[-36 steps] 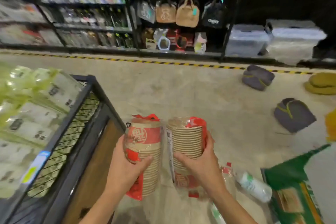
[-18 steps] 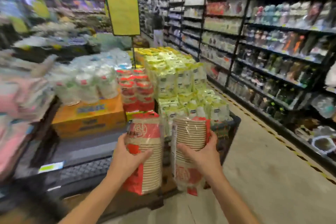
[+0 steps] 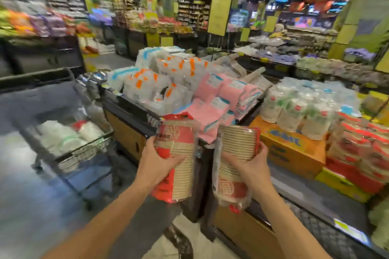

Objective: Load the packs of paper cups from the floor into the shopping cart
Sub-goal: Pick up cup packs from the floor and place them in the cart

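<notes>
I hold two packs of brown paper cups upright in front of me, each wrapped in clear plastic with red print. My left hand (image 3: 156, 166) grips the left pack (image 3: 179, 153) around its middle. My right hand (image 3: 250, 164) grips the right pack (image 3: 236, 162) the same way. The wire shopping cart (image 3: 84, 149) stands to the left on the floor, lower than the packs, with white and red packs lying in its basket. The view is blurred by motion.
A black display bin (image 3: 134, 111) with white and pink packs stands straight ahead, between me and the cart's right side. To the right a low stand (image 3: 294, 149) carries cup packs on yellow boxes. Store shelves fill the background. Grey floor lies at the left.
My view has swung left from the aisle shelves to the display bins, and the shopping cart has come into sight. Both hands keep the same grip on the two packs.
</notes>
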`<act>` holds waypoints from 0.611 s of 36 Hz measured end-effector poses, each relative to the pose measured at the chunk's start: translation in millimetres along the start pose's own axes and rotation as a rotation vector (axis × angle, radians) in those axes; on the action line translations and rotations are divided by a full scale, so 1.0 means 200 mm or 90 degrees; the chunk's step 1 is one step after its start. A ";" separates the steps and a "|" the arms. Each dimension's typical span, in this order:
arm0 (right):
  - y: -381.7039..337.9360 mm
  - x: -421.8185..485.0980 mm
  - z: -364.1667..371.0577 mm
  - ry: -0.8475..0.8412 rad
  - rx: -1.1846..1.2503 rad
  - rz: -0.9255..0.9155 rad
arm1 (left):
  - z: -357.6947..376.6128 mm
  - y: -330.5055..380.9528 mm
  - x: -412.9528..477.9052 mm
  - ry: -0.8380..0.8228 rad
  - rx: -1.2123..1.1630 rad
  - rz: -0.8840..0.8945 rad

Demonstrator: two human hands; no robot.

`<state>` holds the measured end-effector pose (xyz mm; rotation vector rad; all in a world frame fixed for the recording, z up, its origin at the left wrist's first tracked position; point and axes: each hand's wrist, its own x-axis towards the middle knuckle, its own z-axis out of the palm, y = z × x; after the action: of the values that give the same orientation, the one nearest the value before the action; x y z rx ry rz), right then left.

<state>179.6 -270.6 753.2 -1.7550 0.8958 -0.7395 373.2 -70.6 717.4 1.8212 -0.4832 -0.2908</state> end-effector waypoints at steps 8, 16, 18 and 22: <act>-0.40 0.18 1.05 -0.136 -0.036 -0.091 | -0.87 -0.21 0.25 0.190 0.011 -0.039; -0.75 0.34 1.85 -0.231 -0.022 -0.123 | -1.53 -0.36 0.62 0.278 0.024 -0.028; -0.81 0.41 2.00 -0.251 -0.020 -0.130 | -1.62 -0.39 0.73 0.301 0.019 -0.030; -0.91 0.56 2.27 -0.295 -0.011 -0.142 | -1.73 -0.40 0.95 0.339 0.011 -0.038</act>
<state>650.1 -98.2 786.9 -1.9511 0.3983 -0.4320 704.5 153.9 753.7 1.8408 -0.0571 0.1612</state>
